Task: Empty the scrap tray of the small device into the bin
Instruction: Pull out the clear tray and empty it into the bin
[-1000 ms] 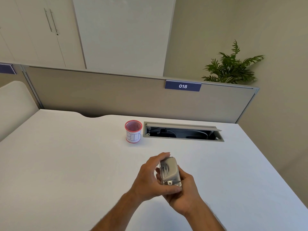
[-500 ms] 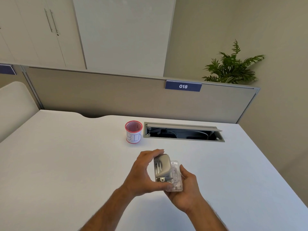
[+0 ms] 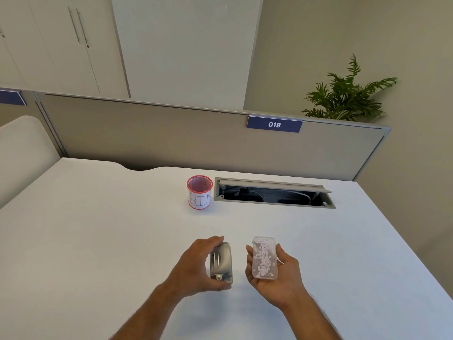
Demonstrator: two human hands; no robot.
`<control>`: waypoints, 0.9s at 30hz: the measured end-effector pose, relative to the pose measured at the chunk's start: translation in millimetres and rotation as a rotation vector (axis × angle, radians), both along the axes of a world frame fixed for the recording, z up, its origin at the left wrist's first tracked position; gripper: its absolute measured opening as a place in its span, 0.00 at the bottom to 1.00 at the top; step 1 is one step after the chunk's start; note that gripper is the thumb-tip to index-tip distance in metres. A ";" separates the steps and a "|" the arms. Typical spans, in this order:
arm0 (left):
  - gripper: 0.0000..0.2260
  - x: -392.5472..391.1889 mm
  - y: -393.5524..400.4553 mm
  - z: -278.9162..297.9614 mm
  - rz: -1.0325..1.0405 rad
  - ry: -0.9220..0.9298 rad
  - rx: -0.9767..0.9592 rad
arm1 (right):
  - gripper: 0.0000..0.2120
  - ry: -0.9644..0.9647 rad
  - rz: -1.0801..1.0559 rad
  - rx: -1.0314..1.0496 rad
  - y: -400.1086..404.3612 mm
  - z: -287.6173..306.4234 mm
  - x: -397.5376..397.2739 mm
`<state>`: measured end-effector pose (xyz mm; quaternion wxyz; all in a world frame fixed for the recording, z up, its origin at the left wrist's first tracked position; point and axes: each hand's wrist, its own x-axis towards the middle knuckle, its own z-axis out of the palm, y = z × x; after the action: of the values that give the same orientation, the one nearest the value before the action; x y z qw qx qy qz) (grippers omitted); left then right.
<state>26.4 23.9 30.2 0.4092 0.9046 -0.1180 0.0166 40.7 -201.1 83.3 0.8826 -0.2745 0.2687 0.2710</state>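
Observation:
My left hand grips a small silver hole punch from its left side, just above the white desk. My right hand lies palm up and holds the clear plastic scrap tray, which is full of small white paper dots. Punch and tray are apart, with a narrow gap between them. The bin is a small red mesh cup with a white paper label reading BIN. It stands upright at the back of the desk, well beyond both hands.
An open cable hatch is sunk into the desk right of the bin. A grey partition with a blue 018 sign closes the desk's far edge. A plant stands behind it.
The tray came off the punch's underside. My left hand carried the punch to the left, and my right hand moved right with the tray, which now lies open side up.

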 end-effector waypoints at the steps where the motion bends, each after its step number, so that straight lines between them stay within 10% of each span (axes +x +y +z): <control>1: 0.49 0.1 0.9 -8.4 0.003 0.025 0.017 | 0.27 -0.006 -0.004 0.010 0.7 -1.3 0.6; 27: 0.56 7.2 19.2 -61.4 0.041 0.214 -0.038 | 0.29 -0.188 -0.014 0.127 31.4 -18.1 34.9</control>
<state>33.6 43.1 -31.1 0.4363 0.8954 -0.0549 -0.0696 75.5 -169.7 65.2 0.9214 -0.2402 0.1687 0.2545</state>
